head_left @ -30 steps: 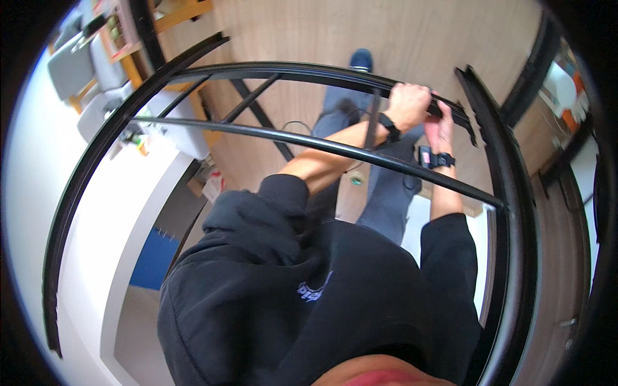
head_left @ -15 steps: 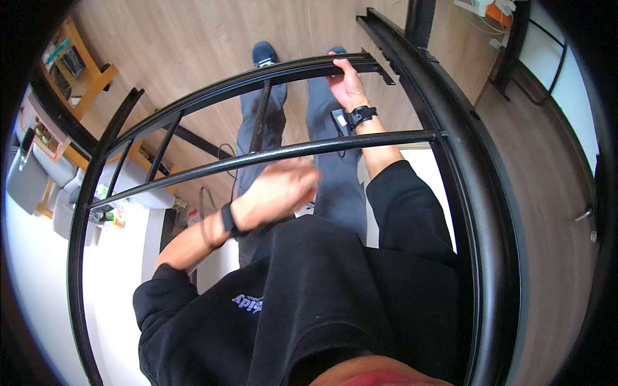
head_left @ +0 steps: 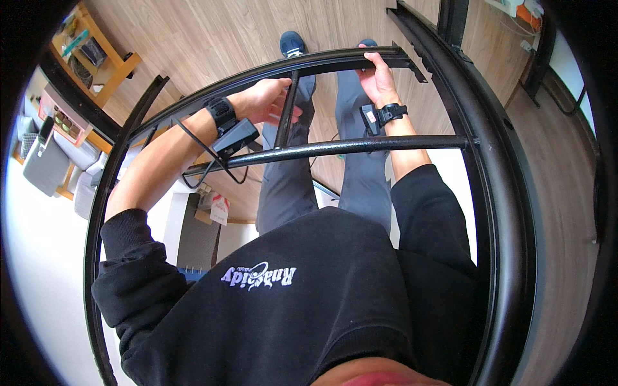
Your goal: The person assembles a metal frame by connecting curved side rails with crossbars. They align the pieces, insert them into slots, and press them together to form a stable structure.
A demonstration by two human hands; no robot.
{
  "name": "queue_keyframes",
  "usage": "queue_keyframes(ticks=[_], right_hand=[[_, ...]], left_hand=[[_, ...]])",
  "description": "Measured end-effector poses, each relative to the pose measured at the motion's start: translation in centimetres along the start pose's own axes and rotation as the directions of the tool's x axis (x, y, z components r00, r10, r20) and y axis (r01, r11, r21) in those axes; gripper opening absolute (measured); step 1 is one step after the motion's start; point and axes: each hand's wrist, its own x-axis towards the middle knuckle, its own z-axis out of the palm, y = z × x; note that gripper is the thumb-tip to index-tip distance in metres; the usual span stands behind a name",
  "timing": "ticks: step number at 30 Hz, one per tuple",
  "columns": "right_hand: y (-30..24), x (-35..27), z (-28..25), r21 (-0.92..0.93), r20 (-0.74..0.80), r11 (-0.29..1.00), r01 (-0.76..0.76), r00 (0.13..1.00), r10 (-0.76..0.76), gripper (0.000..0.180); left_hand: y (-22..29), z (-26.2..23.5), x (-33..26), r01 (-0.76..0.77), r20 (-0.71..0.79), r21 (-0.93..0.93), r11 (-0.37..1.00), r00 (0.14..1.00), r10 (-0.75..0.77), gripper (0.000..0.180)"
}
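A black metal frame (head_left: 496,193) of smooth, painted tubes and flat rails stands around the person, its long side rails bending toward the picture's rim. The left hand (head_left: 267,100) is curled around a thin upright bar (head_left: 285,112) that runs from the far top rail (head_left: 322,62) down to a round crossbar (head_left: 341,148); its fingers wrap the bar, though the fingertips are hidden behind it. The right hand (head_left: 378,77) reaches up to the far top rail and holds it from below, fingers hooked over the flat edge near the frame's far right corner. Each wrist carries a black strap with a small boxy device, and a thin black cable loops down from the left one. The round crossbar lies across the view between the hands and the person's chest, its surface glossy. Beneath the frame are grey trousers, dark blue shoes (head_left: 293,44) and a pale wood-plank floor (head_left: 212,38). A light wooden shelf (head_left: 106,64) stands at the far left.
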Motion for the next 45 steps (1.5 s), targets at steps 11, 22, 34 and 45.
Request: queue_keyframes(ticks=[11,22,34,45], right_hand=[[0.6,0.1,-0.2,0.045,-0.026,0.998,0.035,0.999,-0.034,0.025],[1.0,-0.4,-0.1,-0.053,-0.019,0.996,0.067,0.998,-0.068,0.021],[0.8,-0.9,0.6,-0.091,0.019,0.992,0.092,0.996,-0.091,0.026],[0.6,-0.8,0.5,-0.015,0.158,0.992,0.123,0.98,-0.119,0.034]], left_hand=[[-0.1,3.5,2.0,-0.094,-0.169,-0.056,0.994,0.982,0.084,0.031],[0.4,3.1,2.3,-0.056,-0.23,-0.121,0.991,0.973,0.027,0.035],[6.3,0.2,0.5,-0.026,-0.139,0.97,0.241,0.754,0.642,0.062],[11.9,5.0,11.3,-0.308,0.249,0.952,-0.002,0.767,0.591,0.102]])
